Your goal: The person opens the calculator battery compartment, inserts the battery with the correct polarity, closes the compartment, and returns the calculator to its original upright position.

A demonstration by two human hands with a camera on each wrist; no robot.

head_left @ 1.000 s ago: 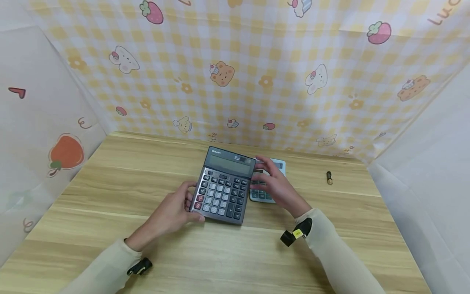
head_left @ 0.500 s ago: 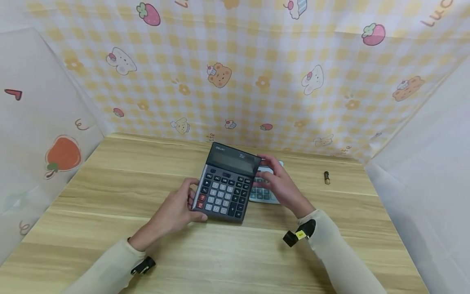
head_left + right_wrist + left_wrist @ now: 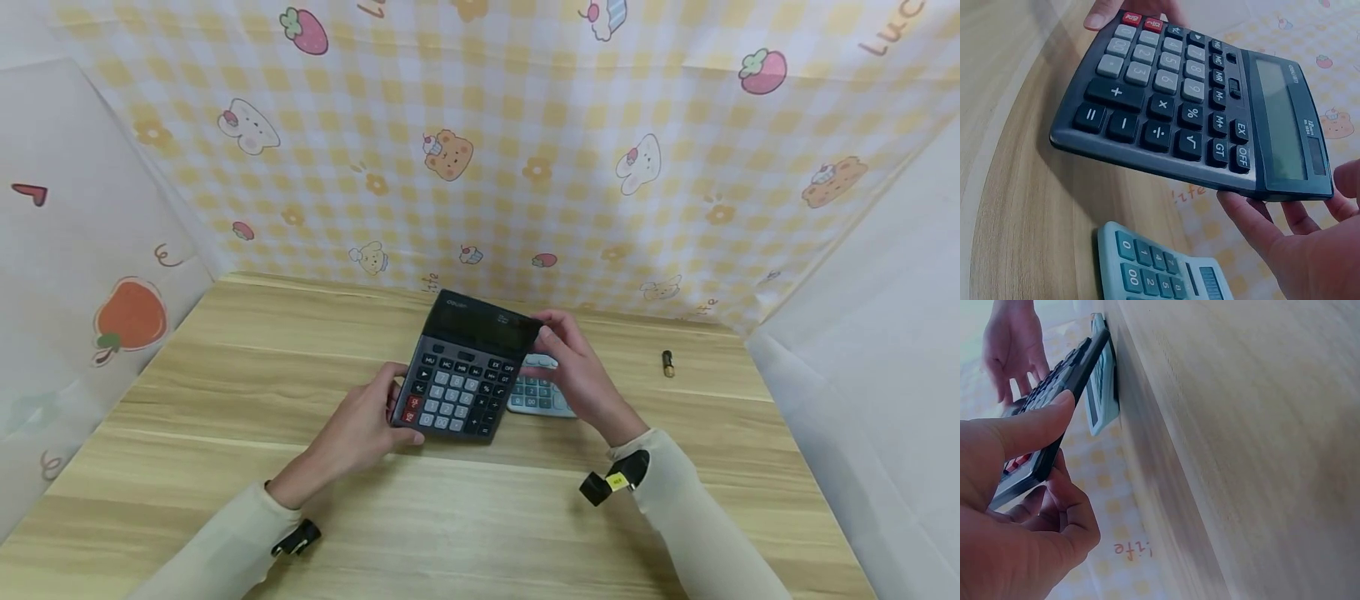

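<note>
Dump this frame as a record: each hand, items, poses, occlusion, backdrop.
left_hand: left hand grips the Deli calculator at its lower left, thumb in front
right_hand: right hand holds its upper right edge, fingers behind
held_pose: tilted, display end raised; lower-edge contact with table unclear
second_item: light-blue calculator on table, partly hidden by right hand and Deli calculator in head view
third_item: black-and-gold cylinder, probably a battery, right of both calculators
backdrop: yellow-and-white checked cloth

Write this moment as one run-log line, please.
left hand: grips dark calculator, tilted; right hand: holds its display corner; blue calculator: on table
</note>
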